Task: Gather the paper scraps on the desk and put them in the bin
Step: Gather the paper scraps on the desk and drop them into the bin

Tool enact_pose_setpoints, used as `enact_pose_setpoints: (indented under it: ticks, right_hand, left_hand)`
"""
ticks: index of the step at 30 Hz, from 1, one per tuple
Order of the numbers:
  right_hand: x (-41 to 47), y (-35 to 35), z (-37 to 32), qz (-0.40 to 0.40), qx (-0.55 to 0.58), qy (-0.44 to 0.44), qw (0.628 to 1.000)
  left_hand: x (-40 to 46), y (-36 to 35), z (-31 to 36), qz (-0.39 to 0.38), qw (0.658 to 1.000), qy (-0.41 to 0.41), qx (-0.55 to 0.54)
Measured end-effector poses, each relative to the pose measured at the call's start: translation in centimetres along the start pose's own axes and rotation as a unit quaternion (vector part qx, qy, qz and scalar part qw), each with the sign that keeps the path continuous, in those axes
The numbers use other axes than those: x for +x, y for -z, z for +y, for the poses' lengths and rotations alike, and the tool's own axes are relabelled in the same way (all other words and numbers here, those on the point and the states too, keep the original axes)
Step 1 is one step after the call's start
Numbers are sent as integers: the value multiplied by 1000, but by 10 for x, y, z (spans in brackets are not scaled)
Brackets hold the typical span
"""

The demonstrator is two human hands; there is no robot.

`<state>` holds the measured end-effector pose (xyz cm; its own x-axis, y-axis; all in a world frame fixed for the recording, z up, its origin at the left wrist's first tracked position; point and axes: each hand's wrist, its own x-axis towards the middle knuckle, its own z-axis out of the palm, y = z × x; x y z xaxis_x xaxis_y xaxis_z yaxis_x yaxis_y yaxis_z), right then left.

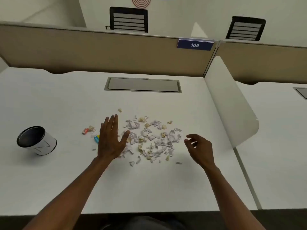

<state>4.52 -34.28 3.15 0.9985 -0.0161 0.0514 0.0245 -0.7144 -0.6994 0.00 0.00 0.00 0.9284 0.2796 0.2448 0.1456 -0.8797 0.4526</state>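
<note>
A loose scatter of paper scraps point(149, 138) lies in the middle of the white worktop point(149, 188), white and cream bits too many and too small to count. One stray cream piece point(119, 110) sits apart at the far edge of the scatter, and one small white bit point(179, 163) lies alone at the near right. Two coloured bits lie left of the pile: a red one point(85, 131) and a blue-and-yellow one point(96, 138) (what they are cannot be told).

The left hand point(111, 140) lies flat at the left edge of the scatter, fingers straight and together, thumb spread toward the scraps, holding nothing. The right hand point(200, 146) hovers just right of the pile with fingers loosely curled, also holding nothing.

One bin point(36, 140), a small white cylinder with a black rim and dark inside, stands well to the left, apart from the scraps.

One grey cable hatch point(143, 85) is set into the worktop's far side. The beige partition point(99, 52) carries one blue sign point(195, 45) reading 109. Two black chairs point(128, 19) stand beyond it.
</note>
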Motion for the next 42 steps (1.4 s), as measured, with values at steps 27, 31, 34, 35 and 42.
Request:
enact_pose_setpoints:
  ticks: [27, 31, 34, 35, 42]
  right_hand:
    - [-20, -78, 14, -143, -105, 114, 978]
    - [-22, -79, 15, -125, -56, 156, 978]
    - [-2, -73, 16, -59, -36, 131, 989]
    - [7, -71, 16, -52, -46, 129, 989]
    - [19, -73, 22, -133, -146, 188, 962]
  left_hand:
    - [-91, -53, 43, -48, 998, -25, -31]
    - [-89, -65, 63, -101, 987, -126, 10]
    - [-95, -76, 74, -156, 974, -154, 47]
    - [-97, -79, 75, -177, 969, -159, 60]
    - [-117, -82, 83, -201, 960, -180, 68]
